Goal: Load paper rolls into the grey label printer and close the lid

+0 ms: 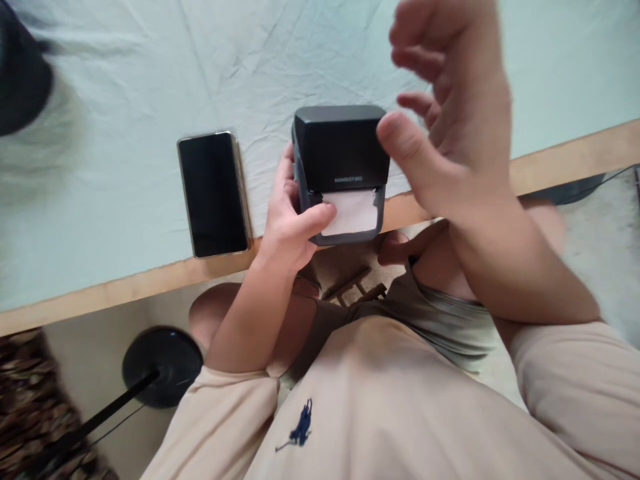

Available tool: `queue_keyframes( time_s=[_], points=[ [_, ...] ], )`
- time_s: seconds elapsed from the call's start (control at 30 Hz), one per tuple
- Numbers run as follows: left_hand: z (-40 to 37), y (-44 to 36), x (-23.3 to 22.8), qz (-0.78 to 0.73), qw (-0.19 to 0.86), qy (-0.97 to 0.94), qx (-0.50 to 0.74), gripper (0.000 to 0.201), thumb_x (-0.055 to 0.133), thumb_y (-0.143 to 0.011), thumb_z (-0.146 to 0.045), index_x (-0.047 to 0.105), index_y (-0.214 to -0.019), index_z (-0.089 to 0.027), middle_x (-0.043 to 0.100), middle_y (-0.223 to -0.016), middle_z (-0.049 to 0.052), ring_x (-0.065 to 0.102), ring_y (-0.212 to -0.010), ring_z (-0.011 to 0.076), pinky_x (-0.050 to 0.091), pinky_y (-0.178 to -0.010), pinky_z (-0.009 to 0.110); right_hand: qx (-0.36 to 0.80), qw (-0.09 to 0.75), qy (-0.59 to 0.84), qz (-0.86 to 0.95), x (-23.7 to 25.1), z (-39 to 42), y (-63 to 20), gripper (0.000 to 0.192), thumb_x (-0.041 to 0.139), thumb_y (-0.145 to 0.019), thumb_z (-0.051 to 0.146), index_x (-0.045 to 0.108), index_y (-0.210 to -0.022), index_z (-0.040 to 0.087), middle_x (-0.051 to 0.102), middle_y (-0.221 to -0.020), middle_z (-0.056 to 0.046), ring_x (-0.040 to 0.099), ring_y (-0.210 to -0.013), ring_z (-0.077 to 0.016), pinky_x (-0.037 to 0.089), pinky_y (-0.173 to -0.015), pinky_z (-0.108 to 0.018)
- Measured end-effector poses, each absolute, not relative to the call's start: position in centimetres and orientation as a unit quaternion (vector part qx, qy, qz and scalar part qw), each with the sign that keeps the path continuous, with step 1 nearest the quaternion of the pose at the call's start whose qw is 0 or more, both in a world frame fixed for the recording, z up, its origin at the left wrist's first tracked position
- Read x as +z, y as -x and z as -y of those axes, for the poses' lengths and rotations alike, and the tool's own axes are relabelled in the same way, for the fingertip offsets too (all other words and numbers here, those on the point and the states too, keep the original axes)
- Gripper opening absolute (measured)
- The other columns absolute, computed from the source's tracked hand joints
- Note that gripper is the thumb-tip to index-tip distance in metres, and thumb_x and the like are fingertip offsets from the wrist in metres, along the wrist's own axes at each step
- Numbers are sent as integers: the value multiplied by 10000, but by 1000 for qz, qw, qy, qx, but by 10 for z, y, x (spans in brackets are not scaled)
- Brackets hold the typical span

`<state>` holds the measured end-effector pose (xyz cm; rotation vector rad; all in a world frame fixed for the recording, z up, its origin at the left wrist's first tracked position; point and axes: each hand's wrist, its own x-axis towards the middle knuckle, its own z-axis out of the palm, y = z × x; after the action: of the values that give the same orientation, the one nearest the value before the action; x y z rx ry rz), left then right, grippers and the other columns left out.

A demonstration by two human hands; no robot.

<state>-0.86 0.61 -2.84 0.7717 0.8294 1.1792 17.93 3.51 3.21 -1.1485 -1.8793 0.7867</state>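
Beige cloth of the person's shirt [380, 400] lies nearest the camera, with a small navy emblem [301, 427] left of its middle. Beyond it stretches a table [135, 73] under a pale, creased cover, bordered by a wooden near edge [125, 291]. At the far left stands a dark rounded object [20, 73], cut off by the frame. Near left, below the table, brown chips [30, 407] lie beside a black pole [100, 415] and its round base [173, 360]. Next to the right, a phone [214, 193] rests screen up and dark, its long axis running near to far with the far end leaning slightly left. Just beside it, the left grip [289, 230] is closed around the left side of a black label printer [345, 150], thumb over the white paper [355, 217]. This printer is held at the table's near edge, its near end reaching past the wood. Its long axis runs near to far, almost straight; the lettered lid lies far, the paper end points at the person. On the right, the blurred right grip [457, 113] is raised and loosely open, thumb by the printer's far right corner; whether they touch cannot be told.
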Motion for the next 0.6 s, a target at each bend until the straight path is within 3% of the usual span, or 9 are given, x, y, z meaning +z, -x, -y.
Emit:
queue_keyframes(
  time_s=[0.07,0.17,0.27,0.43,0.6],
  points=[
    [-4,7,-24,-356,693,-328,534,789,886,-629,-348,546,-1339,-290,731,-1115,50,620,-1343,398,564,-1061,506,340,382,426,746,24,-38,-178,515,601,-943,439,452,-1404,265,471,-1551,-26,504,-1428,-236,492,-1152,-391],
    [-3,4,-11,-311,722,-273,555,481,749,-741,-301,626,-1205,-265,738,-1127,52,554,-1429,371,530,-1128,495,424,345,399,736,15,-42,-176,504,624,-950,453,472,-1388,255,576,-1430,-40,632,-1207,-195,572,-966,-326],
    [-5,3,-1,-287,743,-226,561,267,591,-843,-339,667,-1084,-256,742,-1130,53,562,-1421,341,531,-1135,490,448,342,397,724,12,-42,-174,457,658,-942,435,494,-1332,264,615,-1341,-34,650,-1061,-162,565,-820,-272],
    [-10,3,-5,-300,733,-212,573,213,508,-893,-311,675,-1016,-262,743,-936,16,638,-1297,273,521,-1138,412,396,340,422,741,17,-38,-174,442,636,-940,397,492,-1329,242,636,-1258,-34,654,-1046,-163,561,-822,-283],
    [-10,1,-14,-360,668,-232,609,114,547,-888,-259,656,-864,-240,702,-865,-10,692,-1053,218,519,-1076,341,339,347,402,777,25,-41,-188,448,641,-930,413,534,-1334,252,570,-1449,-59,578,-1334,-226,562,-993,-343]
  ],
)
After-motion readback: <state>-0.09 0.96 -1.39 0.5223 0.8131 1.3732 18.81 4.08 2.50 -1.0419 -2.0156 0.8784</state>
